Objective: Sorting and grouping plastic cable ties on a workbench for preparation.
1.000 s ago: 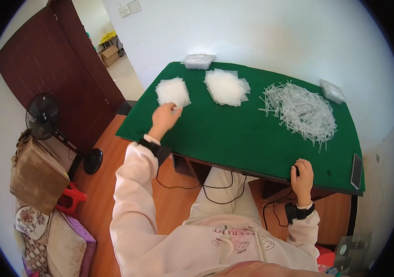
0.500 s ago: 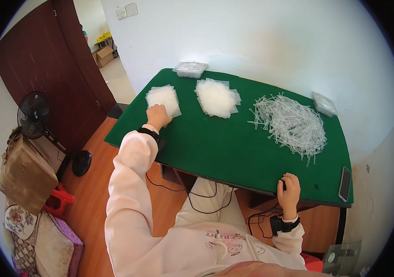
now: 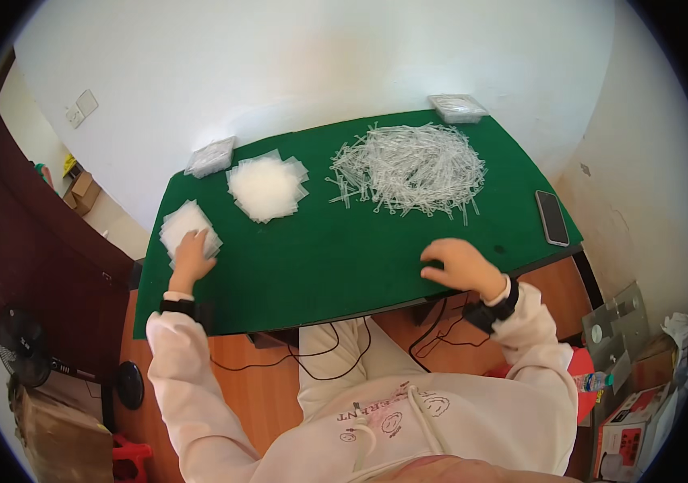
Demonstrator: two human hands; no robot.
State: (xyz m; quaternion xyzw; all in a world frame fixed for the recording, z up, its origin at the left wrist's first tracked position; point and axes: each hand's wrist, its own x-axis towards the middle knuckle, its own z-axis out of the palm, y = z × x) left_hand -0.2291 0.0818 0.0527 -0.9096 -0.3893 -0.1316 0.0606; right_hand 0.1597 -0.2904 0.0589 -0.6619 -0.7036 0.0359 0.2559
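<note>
At the left end of the green table (image 3: 311,274), my left hand (image 3: 193,259) reaches over the near part of a small pile of clear plastic bags (image 3: 185,219). Its fingers rest on the bags, with the thumb apart. A larger, whiter pile of clear bags (image 3: 267,189) lies just beyond and to the right. My right hand (image 3: 463,266) is over the near right part of the table, fingers curved and apart from the thumb, with nothing in it. Beyond it spreads a big heap of thin clear plastic sticks (image 3: 412,169), some with small looped ends.
A clear packet (image 3: 211,157) and a clear plastic box (image 3: 458,108) stand along the back edge by the wall. A phone (image 3: 552,217) lies at the right edge. Black cables (image 3: 324,354) hang below the front edge. A fan (image 3: 23,346) stands on the floor at left.
The view has swung to the right. My right hand has lifted from the table's front edge, moved inward and opened. My left hand stays at the small bag pile, its fingers now farther apart.
</note>
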